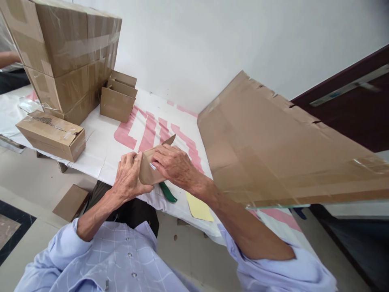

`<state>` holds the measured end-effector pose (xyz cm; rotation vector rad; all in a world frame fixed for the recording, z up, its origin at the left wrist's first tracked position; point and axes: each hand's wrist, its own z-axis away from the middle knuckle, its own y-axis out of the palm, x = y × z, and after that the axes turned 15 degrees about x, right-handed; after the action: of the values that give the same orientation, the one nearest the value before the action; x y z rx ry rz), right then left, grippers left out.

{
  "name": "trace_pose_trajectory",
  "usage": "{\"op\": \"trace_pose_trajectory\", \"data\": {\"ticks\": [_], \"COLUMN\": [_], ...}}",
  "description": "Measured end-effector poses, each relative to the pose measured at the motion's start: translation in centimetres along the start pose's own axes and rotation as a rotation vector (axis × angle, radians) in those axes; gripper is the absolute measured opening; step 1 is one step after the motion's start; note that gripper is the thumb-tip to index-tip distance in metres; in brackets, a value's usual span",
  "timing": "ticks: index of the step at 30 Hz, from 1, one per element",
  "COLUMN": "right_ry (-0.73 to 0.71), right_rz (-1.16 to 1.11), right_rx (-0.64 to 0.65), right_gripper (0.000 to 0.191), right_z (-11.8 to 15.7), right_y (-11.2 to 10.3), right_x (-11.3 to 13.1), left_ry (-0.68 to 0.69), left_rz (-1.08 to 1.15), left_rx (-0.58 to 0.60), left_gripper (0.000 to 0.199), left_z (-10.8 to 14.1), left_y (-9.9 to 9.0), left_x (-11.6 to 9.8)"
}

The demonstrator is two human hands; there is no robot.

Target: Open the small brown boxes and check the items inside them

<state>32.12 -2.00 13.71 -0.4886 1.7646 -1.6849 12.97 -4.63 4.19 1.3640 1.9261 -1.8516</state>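
Note:
A small brown cardboard box point(147, 172) is held at the table's near edge, with one flap standing up at its far side. My left hand point(128, 176) is wrapped round the left side of this box, its thumb along the near edge. On the box's right side lies my right hand point(172, 164), fingers curled and pressed against the cardboard beside a small white label point(152, 166). Just below the box, a green-handled tool point(167, 192) rests on the white cloth; its far end is hidden. A yellow paper point(199, 207) lies under my right forearm.
Taped cartons point(73, 52) are stacked at the left, with small open boxes point(118, 99) beside them and a closed box point(53, 134) in front. A large cardboard carton point(273, 150) fills the right. Another box point(71, 202) is on the floor. A person's arm point(8, 59) shows far left.

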Motion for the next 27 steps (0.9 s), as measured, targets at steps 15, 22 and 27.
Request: {"op": "trace_pose_trajectory", "data": {"ticks": [15,22,27], "right_ry": [-0.081,-0.080,-0.113], "right_rz": [0.156,0.020,-0.063], "right_rx": [0.020,0.014,0.027], "right_gripper": [0.026,0.019,0.015], "right_z": [-0.32,0.06,0.13], "right_y": [0.14,0.40,0.06], "right_x": [-0.09,-0.58,-0.86], "left_ry": [-0.007,-0.011,0.001], "left_rz": [0.005,-0.008,0.010], "left_rx": [0.010,0.011,0.019], "left_gripper": [0.114,0.112,0.114], "left_z": [-0.04,0.09,0.07], "left_y": [-0.05,-0.20,-0.36], "left_x": [-0.05,-0.01,0.04]}}
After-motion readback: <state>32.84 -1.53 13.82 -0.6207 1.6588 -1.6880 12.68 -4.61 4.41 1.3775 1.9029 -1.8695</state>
